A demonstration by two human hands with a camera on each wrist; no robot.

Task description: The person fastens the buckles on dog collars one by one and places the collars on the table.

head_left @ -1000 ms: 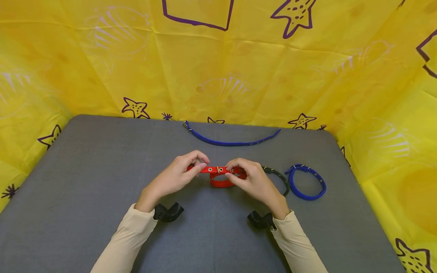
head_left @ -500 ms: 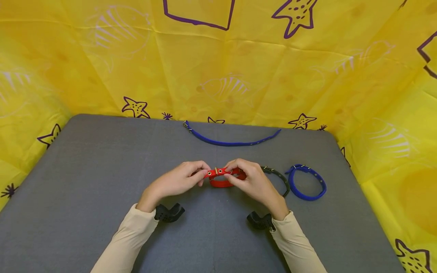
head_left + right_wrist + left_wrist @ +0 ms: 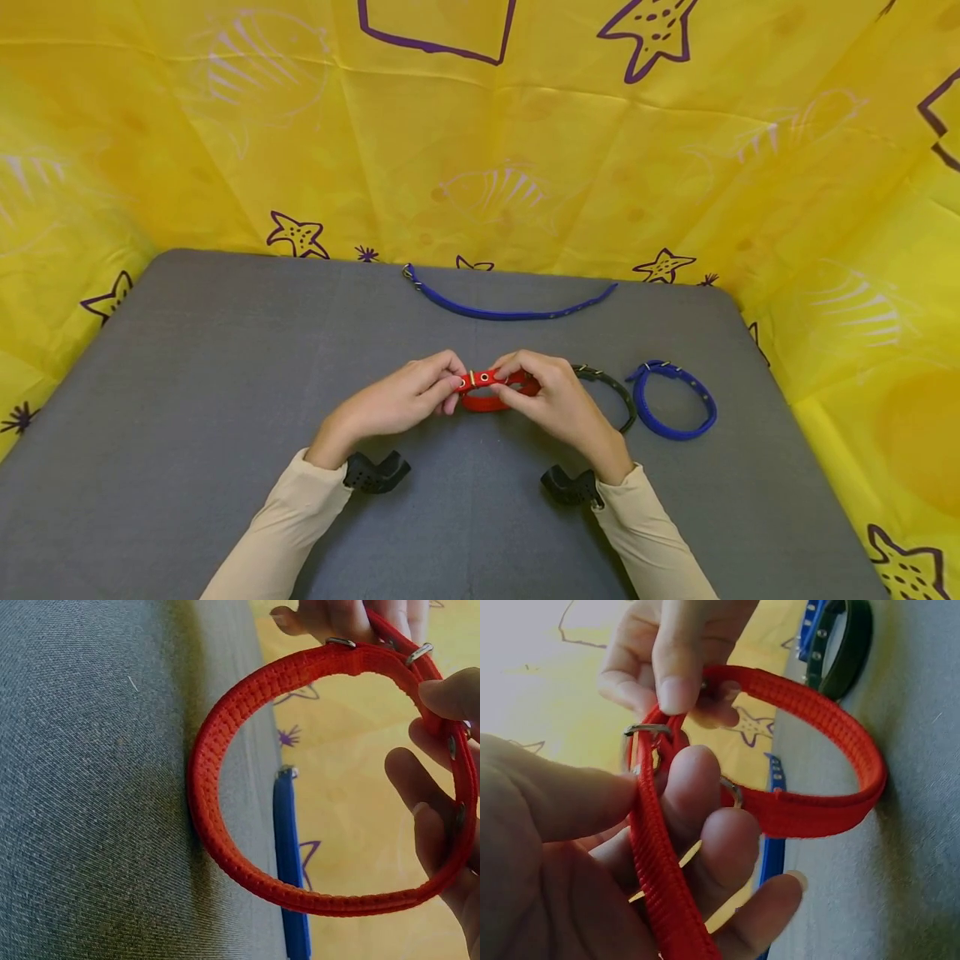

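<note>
In the head view, the left hand [image 3: 408, 396] and right hand [image 3: 555, 392] both pinch a red woven-fabric collar [image 3: 483, 404], looped above the middle of the grey worktop [image 3: 225, 375], near a dark green collar [image 3: 617, 388], a ring-shaped blue collar [image 3: 678, 434] and an outstretched blue strap [image 3: 495, 316]. In the left wrist view, the red band passes through a metal buckle [image 3: 649, 730] between both grips. The right wrist view shows the loop's lower edge close to the worktop.

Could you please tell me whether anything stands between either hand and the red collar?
Nothing visible does: the left hand and right hand both pinch the red collar. The green collar lies partly behind the right hand, not between.
</note>
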